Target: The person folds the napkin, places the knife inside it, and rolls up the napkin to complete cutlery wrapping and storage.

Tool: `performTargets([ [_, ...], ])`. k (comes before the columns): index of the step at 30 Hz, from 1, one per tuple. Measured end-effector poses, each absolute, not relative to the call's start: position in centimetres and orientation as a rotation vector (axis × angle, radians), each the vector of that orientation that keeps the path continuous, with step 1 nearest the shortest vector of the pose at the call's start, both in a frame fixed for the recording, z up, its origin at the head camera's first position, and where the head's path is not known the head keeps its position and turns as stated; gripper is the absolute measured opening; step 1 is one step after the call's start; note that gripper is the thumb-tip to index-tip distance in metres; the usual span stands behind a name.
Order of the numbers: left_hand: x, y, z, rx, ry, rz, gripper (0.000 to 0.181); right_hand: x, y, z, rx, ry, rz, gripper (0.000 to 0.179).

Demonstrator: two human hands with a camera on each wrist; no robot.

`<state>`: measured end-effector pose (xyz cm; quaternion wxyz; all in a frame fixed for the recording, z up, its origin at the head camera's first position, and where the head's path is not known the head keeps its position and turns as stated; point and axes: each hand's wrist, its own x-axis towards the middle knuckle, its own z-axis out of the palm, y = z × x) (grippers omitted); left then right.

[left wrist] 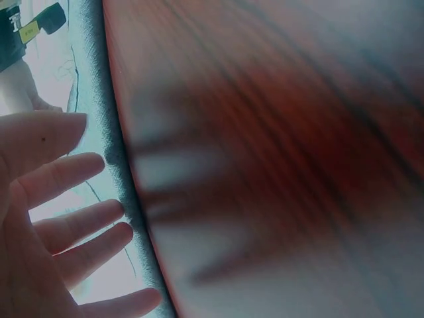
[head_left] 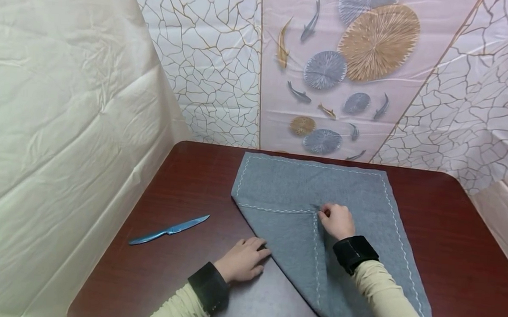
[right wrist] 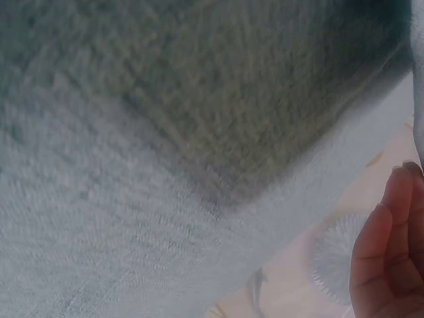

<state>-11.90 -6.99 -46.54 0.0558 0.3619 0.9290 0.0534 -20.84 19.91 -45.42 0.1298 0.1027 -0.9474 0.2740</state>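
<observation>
A grey cloth (head_left: 351,190) with white zigzag stitching along its borders lies on the table, its near-left corner folded over toward the middle. At the tip of that folded corner, my right hand (head_left: 338,221) pinches the fabric between thumb and fingers. The left hand (head_left: 243,259) rests at the diagonal fold, fingers spread and fairly straight along it. In the left wrist view, the fingertips of the left hand (left wrist: 59,218) lie right at the rolled fold of the cloth (left wrist: 99,79). The right wrist view shows the cloth (right wrist: 119,252) close up, with curled fingers (right wrist: 387,258) at the right edge.
A blue knife (head_left: 169,230) lies on the dark red-brown table (head_left: 192,179), left of the cloth, its tip pointing to the back right. A cream sheet (head_left: 66,120) hangs along the left side. Behind the table hangs a patterned curtain (head_left: 220,56).
</observation>
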Motion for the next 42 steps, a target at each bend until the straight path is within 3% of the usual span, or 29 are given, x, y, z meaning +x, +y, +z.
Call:
performTargets([
  [12, -12.1, -5.9, -46.1, 1.087, 2.808, 0.151, 0.042, -22.0, 21.2, -45.5, 0.237, -2.760, 0.805, 0.009],
  [42, -13.1, -4.7, -46.7, 1.136, 2.765, 0.118, 0.043, -24.0, 22.1, -45.3, -0.213, -2.764, 1.151, 0.021],
])
